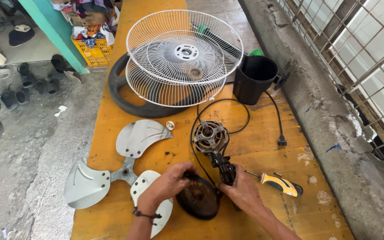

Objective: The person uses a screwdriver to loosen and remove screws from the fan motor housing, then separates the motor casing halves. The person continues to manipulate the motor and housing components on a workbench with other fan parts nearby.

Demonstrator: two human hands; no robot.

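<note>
My left hand point(169, 183) grips the top edge of a dark, dusty round motor cover point(199, 200) lying on the orange table point(254, 151). My right hand point(242, 191) holds the black neck point(225, 168) of the bare fan motor point(210, 137), whose copper windings face up. The cover sits between both hands, just below the motor. A black power cord point(245, 116) loops from the motor to a plug point(282, 142).
A three-blade metal fan blade point(125, 169) lies at the left. A yellow-handled screwdriver point(278, 183) lies to the right. Two white wire guards point(183, 58), a black tyre-like ring point(130, 104) and a black bucket point(254, 80) stand behind. A concrete ledge point(334, 124) runs along the right.
</note>
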